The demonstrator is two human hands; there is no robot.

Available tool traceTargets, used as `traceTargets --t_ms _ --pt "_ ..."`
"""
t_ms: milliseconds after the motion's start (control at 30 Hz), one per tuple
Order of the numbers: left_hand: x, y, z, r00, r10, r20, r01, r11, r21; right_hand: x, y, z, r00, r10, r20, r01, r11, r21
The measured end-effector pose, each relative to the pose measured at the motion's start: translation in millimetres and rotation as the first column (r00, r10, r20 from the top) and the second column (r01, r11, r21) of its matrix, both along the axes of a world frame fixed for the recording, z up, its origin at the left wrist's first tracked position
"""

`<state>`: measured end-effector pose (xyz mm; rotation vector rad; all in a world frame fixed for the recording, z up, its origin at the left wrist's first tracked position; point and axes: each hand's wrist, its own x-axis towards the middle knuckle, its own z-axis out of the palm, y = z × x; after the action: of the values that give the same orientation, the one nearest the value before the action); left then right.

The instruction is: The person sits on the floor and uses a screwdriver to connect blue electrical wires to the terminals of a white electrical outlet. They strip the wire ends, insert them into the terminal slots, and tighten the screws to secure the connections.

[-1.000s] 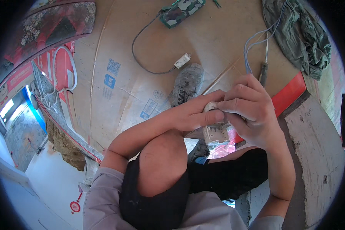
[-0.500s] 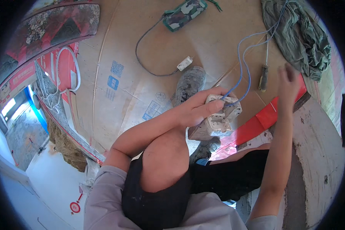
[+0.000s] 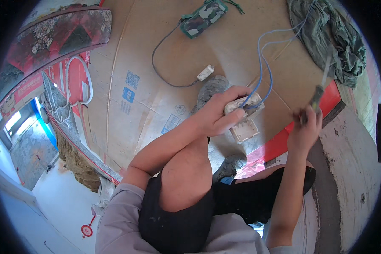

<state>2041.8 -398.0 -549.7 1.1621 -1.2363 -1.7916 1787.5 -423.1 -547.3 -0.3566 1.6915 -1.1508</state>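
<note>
My left hand [image 3: 221, 113] is closed round a dirty white plastic electrical box [image 3: 245, 131], thumb on top, over my left foot and the cardboard. Its open side shows inner compartments, and a lower part hangs at an angle. Two blue wires [image 3: 259, 62] run into the box from the cloth at the upper right. To the right, my right hand [image 3: 305, 130] grips a screwdriver [image 3: 316, 98] by its dark handle, the shaft pointing up and away from the box. The shaft is slightly blurred.
Brown cardboard [image 3: 156, 67] covers the floor. A camouflage-patterned pouch [image 3: 204, 17] is joined by a grey cable to a small white connector [image 3: 205, 73]. A dark green cloth [image 3: 332, 46] lies at the upper right, above a red strip [image 3: 279, 139]. White cord [image 3: 89, 80] hangs at left.
The screwdriver has been lifted off the cardboard and is now in my right hand, which has come nearer to me. The box in my left hand has tilted a little.
</note>
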Motion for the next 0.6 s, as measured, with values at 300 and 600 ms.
traceTargets --t_ms 300,600 --pt "-2 -5 -10 0.993 0.119 0.023 -0.116 0.989 -0.093 -31 78 118 0.642 0.609 -0.466 -0.677 0.735 0.027" --pt "-9 -4 -5 0.96 0.223 -0.167 -0.224 0.974 0.013 -35 83 143 0.52 0.683 -0.513 -0.71 0.68 0.185"
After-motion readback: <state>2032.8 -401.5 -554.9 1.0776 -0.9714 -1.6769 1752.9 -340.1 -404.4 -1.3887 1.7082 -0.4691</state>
